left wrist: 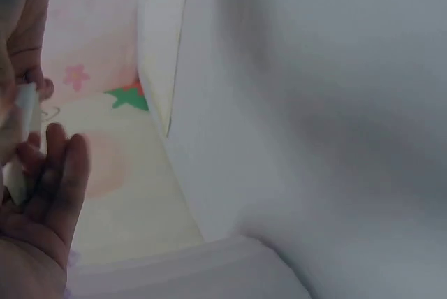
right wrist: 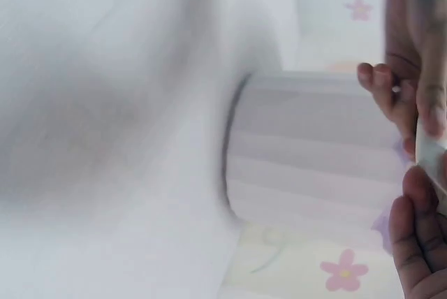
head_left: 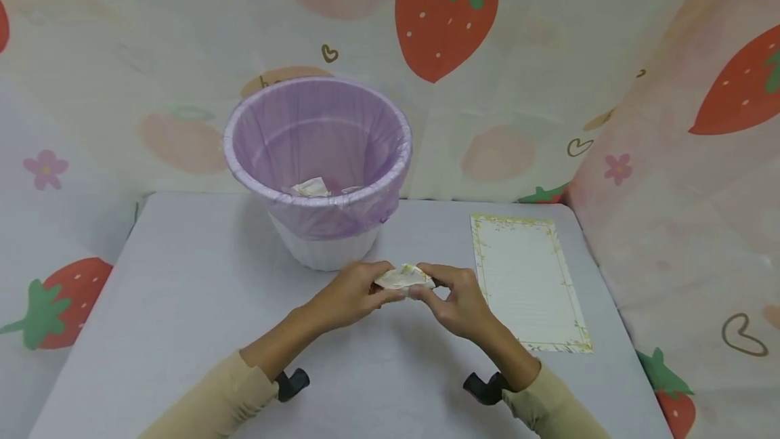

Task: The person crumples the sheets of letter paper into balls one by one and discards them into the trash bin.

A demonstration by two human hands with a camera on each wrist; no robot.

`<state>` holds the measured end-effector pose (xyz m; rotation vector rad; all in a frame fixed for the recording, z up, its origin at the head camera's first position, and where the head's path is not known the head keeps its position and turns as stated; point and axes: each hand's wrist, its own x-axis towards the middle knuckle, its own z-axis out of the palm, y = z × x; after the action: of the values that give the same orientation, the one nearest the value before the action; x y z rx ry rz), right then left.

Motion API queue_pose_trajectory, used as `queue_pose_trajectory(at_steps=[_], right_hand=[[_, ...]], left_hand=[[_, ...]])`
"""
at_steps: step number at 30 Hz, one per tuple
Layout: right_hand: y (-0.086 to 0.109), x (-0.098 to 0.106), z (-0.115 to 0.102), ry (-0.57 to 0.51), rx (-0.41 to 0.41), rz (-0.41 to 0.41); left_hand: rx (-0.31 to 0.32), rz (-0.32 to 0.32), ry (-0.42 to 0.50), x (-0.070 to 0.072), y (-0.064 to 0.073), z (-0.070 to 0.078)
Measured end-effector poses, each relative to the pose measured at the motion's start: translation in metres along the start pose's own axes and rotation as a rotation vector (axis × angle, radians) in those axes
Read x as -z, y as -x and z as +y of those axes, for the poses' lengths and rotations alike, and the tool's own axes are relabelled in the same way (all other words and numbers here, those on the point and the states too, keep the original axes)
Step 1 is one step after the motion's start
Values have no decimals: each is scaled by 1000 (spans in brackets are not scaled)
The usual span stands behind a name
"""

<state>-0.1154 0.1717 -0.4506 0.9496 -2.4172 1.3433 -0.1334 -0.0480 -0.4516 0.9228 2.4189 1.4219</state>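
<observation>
A crumpled piece of paper (head_left: 403, 278), white with yellow-green print, is held between both hands above the table. My left hand (head_left: 353, 295) pinches its left end between thumb and fingers. At the opposite end, my right hand (head_left: 456, 298) grips it the same way. Both wrist views show only part of the paper (right wrist: 431, 163) at the frame edge, with fingers covering much of it. Just behind the hands stands a white bin (head_left: 326, 249) lined with a purple bag (head_left: 317, 137). Crumpled paper pieces (head_left: 312, 187) lie inside the bin.
On the table's right side lies a flat lined sheet (head_left: 527, 283) with a yellow-green floral border. The table (head_left: 183, 330) has a pale cover. Fabric with strawberry prints (head_left: 447, 15) hangs behind and at both sides.
</observation>
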Motion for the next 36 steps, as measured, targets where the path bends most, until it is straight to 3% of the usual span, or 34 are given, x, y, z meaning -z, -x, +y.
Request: queue_pose_trajectory(at_steps=[6, 10, 12, 15, 21, 25, 28, 32, 36], right_hand=[[-1, 0, 1, 86, 59, -28], [1, 2, 4, 130, 56, 47], [0, 3, 5, 150, 59, 76], [-3, 2, 5, 175, 72, 87], [-8, -5, 3, 213, 69, 164], [-13, -10, 0, 222, 45, 231], [-17, -12, -3, 241, 43, 284], [-22, -14, -7, 289, 46, 339], [-24, -17, -10, 355, 45, 387]], left_hand=[[-102, -47, -158, 0, 0, -1], [-100, -40, -149, 4, -3, 1], [-75, -7, -129, 5, -4, 1], [-40, 89, -138, 3, -3, 2], [9, 401, -88, -10, -2, 3], [-11, 580, 21, -20, -4, 5], [-66, 663, 35, -26, -8, 8], [-142, 753, -111, -33, -13, 13], [-210, 799, -295, -38, -16, 17]])
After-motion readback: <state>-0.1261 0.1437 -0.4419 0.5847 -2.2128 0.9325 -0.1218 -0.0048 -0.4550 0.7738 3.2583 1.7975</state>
